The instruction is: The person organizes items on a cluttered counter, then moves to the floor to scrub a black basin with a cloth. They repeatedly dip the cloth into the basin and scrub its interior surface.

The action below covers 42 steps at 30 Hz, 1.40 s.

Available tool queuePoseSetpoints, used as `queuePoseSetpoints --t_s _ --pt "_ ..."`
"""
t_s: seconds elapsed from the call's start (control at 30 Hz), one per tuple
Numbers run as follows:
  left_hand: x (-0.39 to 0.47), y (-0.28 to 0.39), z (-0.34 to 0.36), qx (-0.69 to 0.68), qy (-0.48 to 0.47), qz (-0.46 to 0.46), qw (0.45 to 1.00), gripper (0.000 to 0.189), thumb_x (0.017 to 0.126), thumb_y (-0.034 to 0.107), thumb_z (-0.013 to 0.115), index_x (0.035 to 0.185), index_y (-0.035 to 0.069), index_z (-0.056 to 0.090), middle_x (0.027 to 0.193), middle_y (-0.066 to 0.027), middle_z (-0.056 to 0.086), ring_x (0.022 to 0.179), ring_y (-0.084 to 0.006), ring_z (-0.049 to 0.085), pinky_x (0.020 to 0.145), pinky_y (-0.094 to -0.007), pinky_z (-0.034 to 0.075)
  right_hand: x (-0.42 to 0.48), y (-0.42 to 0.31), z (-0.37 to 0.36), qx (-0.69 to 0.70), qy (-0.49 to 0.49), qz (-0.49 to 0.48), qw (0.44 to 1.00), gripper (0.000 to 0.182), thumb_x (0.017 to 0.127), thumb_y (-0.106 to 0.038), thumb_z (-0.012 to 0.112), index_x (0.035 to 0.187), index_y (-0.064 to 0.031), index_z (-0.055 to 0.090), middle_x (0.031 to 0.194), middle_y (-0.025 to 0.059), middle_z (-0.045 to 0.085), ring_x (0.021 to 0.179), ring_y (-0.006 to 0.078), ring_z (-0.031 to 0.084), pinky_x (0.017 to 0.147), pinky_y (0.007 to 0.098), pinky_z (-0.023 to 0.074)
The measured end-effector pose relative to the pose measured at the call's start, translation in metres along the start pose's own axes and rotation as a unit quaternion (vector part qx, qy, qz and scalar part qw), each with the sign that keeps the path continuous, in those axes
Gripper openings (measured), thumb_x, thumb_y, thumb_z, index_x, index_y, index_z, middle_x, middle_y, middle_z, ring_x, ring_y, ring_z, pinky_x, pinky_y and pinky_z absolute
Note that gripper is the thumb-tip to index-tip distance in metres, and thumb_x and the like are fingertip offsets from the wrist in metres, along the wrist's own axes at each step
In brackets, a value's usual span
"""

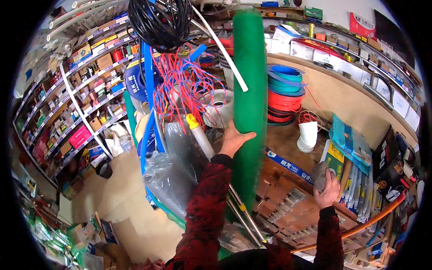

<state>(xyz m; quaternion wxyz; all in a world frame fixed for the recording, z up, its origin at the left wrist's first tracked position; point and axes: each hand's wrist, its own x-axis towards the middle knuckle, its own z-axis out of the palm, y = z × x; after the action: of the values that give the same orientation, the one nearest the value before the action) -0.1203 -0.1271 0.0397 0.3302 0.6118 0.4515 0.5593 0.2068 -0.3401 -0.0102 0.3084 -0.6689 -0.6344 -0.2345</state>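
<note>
A tall green roll of sheet material (249, 94) stands upright before me, slightly blurred. My left hand (235, 137) grips its left side, the thumb lying across the front and the fingers partly hidden. On the right, my right hand (328, 192) holds a bunched grey cloth (319, 176) close to a blue printed strip (288, 166) on a wooden counter edge. A white plastic pipe (224, 50) slants down across the front of the roll. Left of my wrist stands a pale tube with a yellow cap (201, 136).
Tangled red and blue wire (184, 84) and a black cable coil (160, 23) hang at upper left. Wire spools (285, 98) and a white pipe elbow (307, 136) stand on the counter. An orange hose (364, 221) curves at lower right. Stocked shelves (98, 74) line the left wall.
</note>
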Motion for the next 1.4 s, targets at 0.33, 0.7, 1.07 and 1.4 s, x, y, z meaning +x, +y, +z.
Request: queuePoseSetpoints --t_s 0.33,0.7,1.07,1.4 --pt "0.003 0.000 0.000 0.031 0.020 -0.008 0.999 0.087 0.053 0.028 0.079 0.119 -0.002 0.033 0.109 -0.0208 0.052 0.102 -0.0317 0.051 0.088 -0.0375 0.040 -0.001 0.001 0.003 0.012 0.020 -0.014 1.000 0.082 0.050 -0.017 0.072 0.125 -0.0093 0.040 0.116 0.0190 0.044 0.101 0.0358 0.046 0.087 0.0424 0.0352" --pt "0.012 -0.028 -0.005 0.150 0.060 0.003 0.987 0.080 0.054 0.020 0.079 0.113 -0.008 0.033 0.105 -0.0273 0.052 0.098 -0.0381 0.052 0.085 -0.0400 0.042 -0.002 0.006 0.001 0.030 0.004 -0.002 1.000 0.073 0.056 -0.014 0.070 0.124 -0.0116 0.042 0.115 0.0176 0.045 0.104 0.0335 0.046 0.088 0.0428 0.0361" --pt "-0.146 0.060 0.033 0.306 -0.029 0.163 0.938 0.073 0.067 0.014 0.069 0.124 -0.008 0.030 0.126 -0.0285 0.034 0.117 -0.0389 0.035 0.098 -0.0395 0.029 -0.064 -0.009 -0.063 0.255 -0.142 -0.058 0.955 0.075 0.055 -0.006 0.068 0.125 -0.0106 0.040 0.114 0.0166 0.045 0.098 0.0350 0.048 0.083 0.0385 0.0415" --pt "-0.360 -0.002 0.011 0.133 -0.303 -0.171 0.928 0.055 0.070 0.010 0.068 0.118 0.000 0.043 0.122 -0.0157 0.043 0.113 -0.0260 0.043 0.091 -0.0363 0.038 -0.282 0.007 -0.019 0.620 -0.133 0.617 0.466 0.039 0.082 -0.018 0.056 0.116 -0.0024 0.045 0.100 0.0067 0.056 0.088 0.0152 0.055 0.078 0.0284 0.0456"
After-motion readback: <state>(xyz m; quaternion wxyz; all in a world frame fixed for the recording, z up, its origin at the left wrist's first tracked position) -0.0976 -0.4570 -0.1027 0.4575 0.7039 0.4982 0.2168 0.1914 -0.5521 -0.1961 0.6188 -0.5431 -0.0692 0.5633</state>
